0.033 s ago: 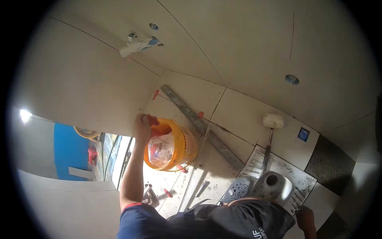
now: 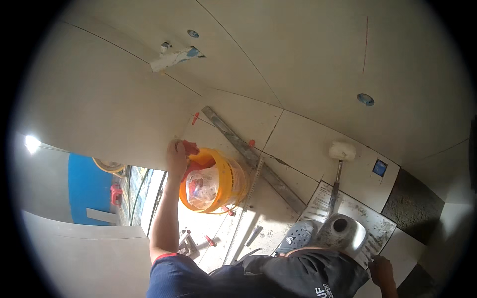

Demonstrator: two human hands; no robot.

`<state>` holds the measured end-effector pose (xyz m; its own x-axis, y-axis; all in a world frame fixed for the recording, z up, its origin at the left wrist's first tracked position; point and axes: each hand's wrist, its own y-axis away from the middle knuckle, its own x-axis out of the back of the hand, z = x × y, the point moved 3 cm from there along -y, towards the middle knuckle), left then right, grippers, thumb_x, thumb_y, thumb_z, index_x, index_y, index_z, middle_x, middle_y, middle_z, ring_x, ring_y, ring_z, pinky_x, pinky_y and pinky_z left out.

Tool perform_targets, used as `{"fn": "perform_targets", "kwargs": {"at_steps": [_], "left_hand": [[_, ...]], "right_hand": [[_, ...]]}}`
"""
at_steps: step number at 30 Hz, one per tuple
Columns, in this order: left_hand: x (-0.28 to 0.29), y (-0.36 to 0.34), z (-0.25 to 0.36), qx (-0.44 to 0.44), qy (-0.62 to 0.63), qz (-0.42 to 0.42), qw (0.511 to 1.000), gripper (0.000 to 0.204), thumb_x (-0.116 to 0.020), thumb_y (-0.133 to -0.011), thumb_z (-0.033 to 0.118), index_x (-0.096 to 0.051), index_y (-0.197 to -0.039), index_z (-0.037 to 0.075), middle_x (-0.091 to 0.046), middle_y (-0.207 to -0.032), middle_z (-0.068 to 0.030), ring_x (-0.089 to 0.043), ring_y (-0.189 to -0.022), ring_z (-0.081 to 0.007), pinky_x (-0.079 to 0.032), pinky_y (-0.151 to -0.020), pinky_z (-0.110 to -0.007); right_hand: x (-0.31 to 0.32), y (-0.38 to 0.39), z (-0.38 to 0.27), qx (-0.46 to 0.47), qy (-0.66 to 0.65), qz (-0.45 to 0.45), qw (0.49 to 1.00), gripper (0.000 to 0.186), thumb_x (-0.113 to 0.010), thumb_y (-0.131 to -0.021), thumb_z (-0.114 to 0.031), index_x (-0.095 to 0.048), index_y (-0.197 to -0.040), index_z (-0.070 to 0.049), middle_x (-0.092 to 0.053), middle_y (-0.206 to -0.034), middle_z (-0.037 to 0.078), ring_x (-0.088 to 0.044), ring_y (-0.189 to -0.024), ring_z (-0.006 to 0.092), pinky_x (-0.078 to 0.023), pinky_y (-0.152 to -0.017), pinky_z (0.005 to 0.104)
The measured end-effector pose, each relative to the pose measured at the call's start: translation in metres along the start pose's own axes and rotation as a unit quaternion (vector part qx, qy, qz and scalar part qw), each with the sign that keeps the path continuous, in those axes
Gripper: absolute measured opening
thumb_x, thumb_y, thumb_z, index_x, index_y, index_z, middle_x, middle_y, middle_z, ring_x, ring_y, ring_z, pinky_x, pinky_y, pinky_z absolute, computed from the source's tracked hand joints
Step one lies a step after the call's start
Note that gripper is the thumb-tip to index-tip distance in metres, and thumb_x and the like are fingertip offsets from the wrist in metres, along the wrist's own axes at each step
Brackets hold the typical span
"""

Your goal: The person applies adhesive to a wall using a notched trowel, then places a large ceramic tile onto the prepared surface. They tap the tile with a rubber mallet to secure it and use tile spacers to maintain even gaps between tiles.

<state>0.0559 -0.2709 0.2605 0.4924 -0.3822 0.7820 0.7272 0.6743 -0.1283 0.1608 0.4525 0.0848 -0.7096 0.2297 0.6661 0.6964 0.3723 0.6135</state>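
Observation:
My left hand (image 2: pixel 176 158) reaches to the far left rim of an orange-yellow bucket (image 2: pixel 231 181). Its fingers are closed on red plastic tile wedges (image 2: pixel 190 147), held just above that rim. The bucket leans toward me; more red pieces and a clear plastic bag (image 2: pixel 202 187) lie inside. Low at the right, my right hand (image 2: pixel 381 271) is closed beside the edge of a mortar-smeared tile (image 2: pixel 382 226). What it holds, if anything, is too small to make out.
A long metal straightedge (image 2: pixel 231 134) lies across the floor tiles beyond the bucket. A white-headed mallet (image 2: pixel 342 151) rests near the wall. Loose red wedges (image 2: pixel 210 241) and a dark-handled tool (image 2: pixel 253 236) lie nearer me. My grey clog (image 2: pixel 298 234) is beside the smeared tile.
The red wedges in my left hand have shifted slightly at the bucket's rim. My right hand and the things on the floor look the same.

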Motion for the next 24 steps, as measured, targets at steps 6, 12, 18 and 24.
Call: {"fn": "perform_targets", "kwargs": {"at_steps": [6, 12, 18, 24], "left_hand": [[-0.05, 0.03, 0.077, 0.0, 0.308, -0.148, 0.94, 0.023, -0.043, -0.101, 0.012, -0.054, -0.116, -0.002, -0.065, -0.103, -0.01, -0.063, -0.093, -0.0172, -0.053, -0.079, -0.032], [-0.184, 0.16, 0.099, 0.08, 0.417, -0.367, 0.828, 0.025, -0.043, -0.103, 0.014, -0.053, -0.117, -0.003, -0.063, -0.113, -0.0128, -0.061, -0.1, -0.0201, -0.05, -0.088, -0.034], [-0.223, 0.217, 0.062, 0.24, 0.453, -0.393, 0.764, 0.022, -0.042, -0.104, 0.015, -0.053, -0.111, -0.003, -0.063, -0.104, -0.0146, -0.062, -0.097, -0.0209, -0.052, -0.085, -0.034], [-0.233, 0.185, 0.025, 0.285, 0.407, -0.386, 0.777, 0.023, -0.041, -0.102, 0.015, -0.053, -0.107, -0.004, -0.062, -0.092, -0.013, -0.064, -0.079, -0.0243, -0.052, -0.072, -0.036]], "right_hand": [[0.069, -0.068, -0.111, 0.159, -0.022, 0.042, 0.986, 0.028, -0.055, -0.092, -0.021, -0.065, -0.109, -0.001, -0.067, -0.109, 0.016, -0.067, -0.093, 0.0324, -0.054, -0.081, 0.0403], [0.047, -0.174, -0.241, 0.05, -0.761, -0.097, 0.64, 0.046, -0.056, -0.099, -0.037, -0.049, -0.124, 0.001, -0.064, -0.09, 0.011, -0.066, -0.074, 0.0166, -0.057, -0.07, 0.0288], [0.006, -0.18, -0.226, -0.029, -0.767, -0.156, 0.621, 0.038, -0.061, -0.096, -0.039, -0.064, -0.102, -0.002, -0.062, -0.079, 0.003, -0.06, -0.068, 0.009, -0.049, -0.06, 0.0243], [0.01, -0.218, -0.222, 0.009, -0.716, -0.142, 0.683, 0.033, -0.062, -0.097, -0.035, -0.064, -0.098, -0.002, -0.061, -0.077, 0.001, -0.053, -0.063, 0.0066, -0.046, -0.059, 0.0219]]}}
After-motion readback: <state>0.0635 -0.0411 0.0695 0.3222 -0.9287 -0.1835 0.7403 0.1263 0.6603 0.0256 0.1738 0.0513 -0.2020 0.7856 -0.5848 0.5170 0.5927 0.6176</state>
